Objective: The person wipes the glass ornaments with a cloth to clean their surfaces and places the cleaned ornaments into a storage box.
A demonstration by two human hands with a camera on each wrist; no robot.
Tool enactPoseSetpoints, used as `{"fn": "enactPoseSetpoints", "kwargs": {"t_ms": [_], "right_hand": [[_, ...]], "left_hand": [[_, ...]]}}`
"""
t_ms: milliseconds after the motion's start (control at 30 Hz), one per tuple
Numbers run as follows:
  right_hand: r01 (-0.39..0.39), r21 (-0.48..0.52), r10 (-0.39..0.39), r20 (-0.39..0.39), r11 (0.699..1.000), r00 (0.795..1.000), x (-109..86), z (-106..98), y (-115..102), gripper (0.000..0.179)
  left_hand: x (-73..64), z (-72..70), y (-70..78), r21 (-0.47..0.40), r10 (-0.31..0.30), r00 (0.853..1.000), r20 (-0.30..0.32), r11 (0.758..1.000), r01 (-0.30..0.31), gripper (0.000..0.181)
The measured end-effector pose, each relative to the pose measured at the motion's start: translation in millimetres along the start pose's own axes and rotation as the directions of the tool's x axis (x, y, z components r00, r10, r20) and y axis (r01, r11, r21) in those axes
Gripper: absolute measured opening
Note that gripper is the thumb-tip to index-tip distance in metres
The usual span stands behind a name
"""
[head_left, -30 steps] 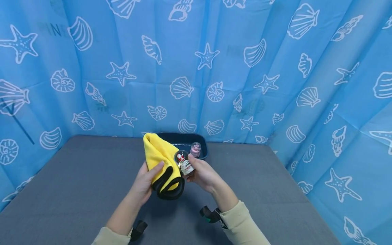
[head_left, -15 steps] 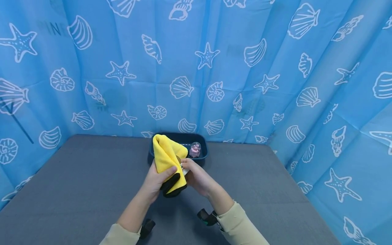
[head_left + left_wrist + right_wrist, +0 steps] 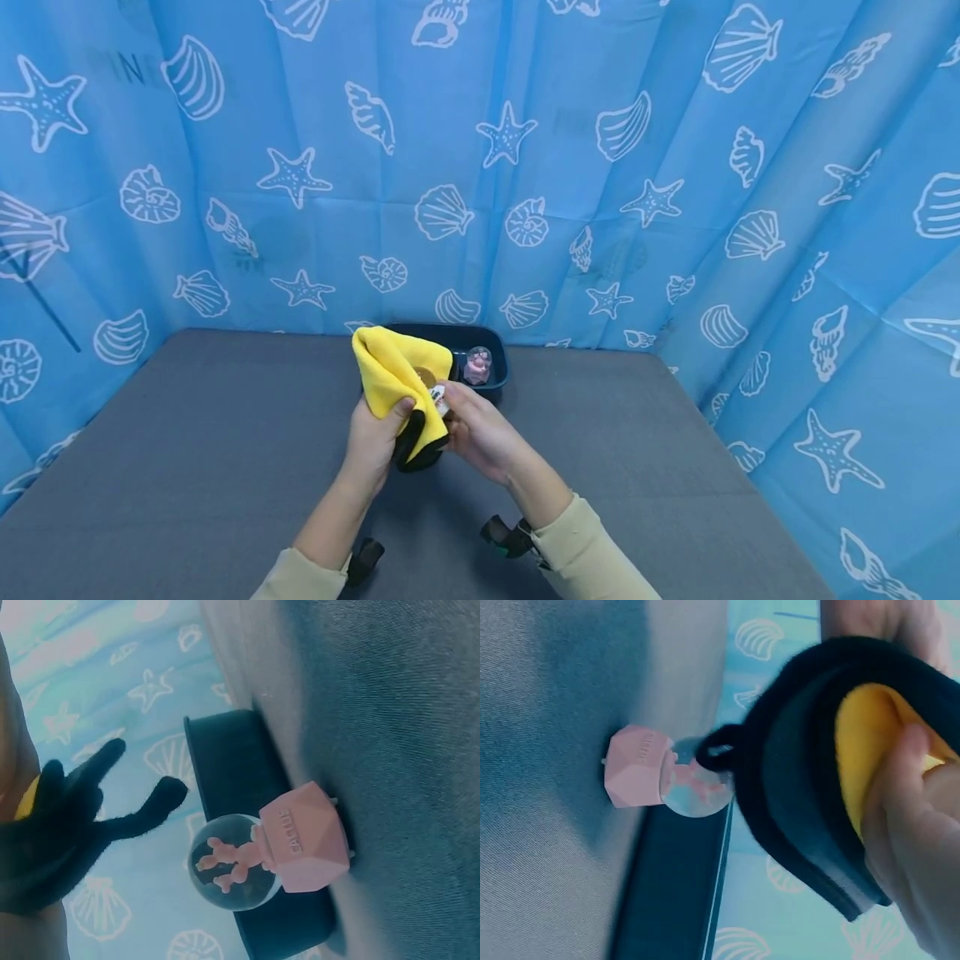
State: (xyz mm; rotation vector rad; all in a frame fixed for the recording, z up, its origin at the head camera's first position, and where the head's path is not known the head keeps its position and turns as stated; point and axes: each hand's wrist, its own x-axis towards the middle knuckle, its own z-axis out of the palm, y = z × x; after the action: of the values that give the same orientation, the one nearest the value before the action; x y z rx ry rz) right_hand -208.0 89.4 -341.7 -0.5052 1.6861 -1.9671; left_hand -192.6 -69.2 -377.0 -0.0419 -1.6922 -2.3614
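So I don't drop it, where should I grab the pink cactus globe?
Probably grip the pink cactus globe by its base: its flat faces should hold better than the round clear ball. It stands upright with the tray behind it, so come from the front.

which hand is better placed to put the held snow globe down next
Probably the right hand: it pinches the snow globe directly, while the left hand is taken up gripping the yellow cloth.

Plain pale-beige fabric sleeves (image 3: 600, 554) are worn on both arms (image 3: 330, 508). Beside each cuff (image 3: 558, 527), a black curved band (image 3: 496, 530) is seen, the right one marked with green.
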Motion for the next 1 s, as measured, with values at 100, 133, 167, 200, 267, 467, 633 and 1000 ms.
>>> {"fn": "enactPoseSetpoints", "kwargs": {"t_ms": [100,133,167,200,267,467,633,1000], "right_hand": [[-0.013,-0.042,0.013,-0.005,0.999,1.000,-0.2,-2,-3,0.057],[-0.017,-0.048,0.016,-0.013,0.999,1.000,-0.6,-2,-4,0.057],[-0.021,-0.047,0.020,-0.020,0.999,1.000,-1.1,-2,-6,0.056],[-0.023,-0.046,0.021,-0.032,0.999,0.999,-1.7,-2,-7,0.056],[-0.027,-0.037,0.024,-0.059,0.999,0.998,-3.2,-3,-9,0.055],[-0.030,-0.048,0.026,-0.089,0.998,0.996,-6.6,-10,-14,0.060],[-0.040,-0.189,0.019,-0.111,0.981,0.994,-5.6,-12,-13,0.054],[0.095,-0.490,-0.144,-0.063,0.867,0.988,-8.0,-13,-12,0.045]], "left_hand": [[-0.2,0.5,0.5,0.014,-0.019,0.999,-0.026,1.000,0.019,0.053],[-0.4,0.5,0.6,0.019,-0.023,0.999,-0.034,1.000,0.024,0.050],[-0.6,0.7,0.8,0.026,-0.026,0.999,-0.041,0.999,0.027,0.048],[-0.6,0.6,1.0,0.031,-0.028,0.999,-0.047,0.999,0.029,0.046],[-0.5,0.3,1.2,0.042,-0.031,0.998,-0.052,0.999,0.033,0.043],[1.5,-2.2,5.1,0.044,-0.085,0.996,-0.021,0.995,0.086,0.048],[1.8,-2.9,9.6,0.093,-0.132,0.989,0.062,0.988,0.126,0.061],[-2.9,-2.5,8.5,0.089,-0.146,0.985,0.096,0.986,0.138,0.052]]}}
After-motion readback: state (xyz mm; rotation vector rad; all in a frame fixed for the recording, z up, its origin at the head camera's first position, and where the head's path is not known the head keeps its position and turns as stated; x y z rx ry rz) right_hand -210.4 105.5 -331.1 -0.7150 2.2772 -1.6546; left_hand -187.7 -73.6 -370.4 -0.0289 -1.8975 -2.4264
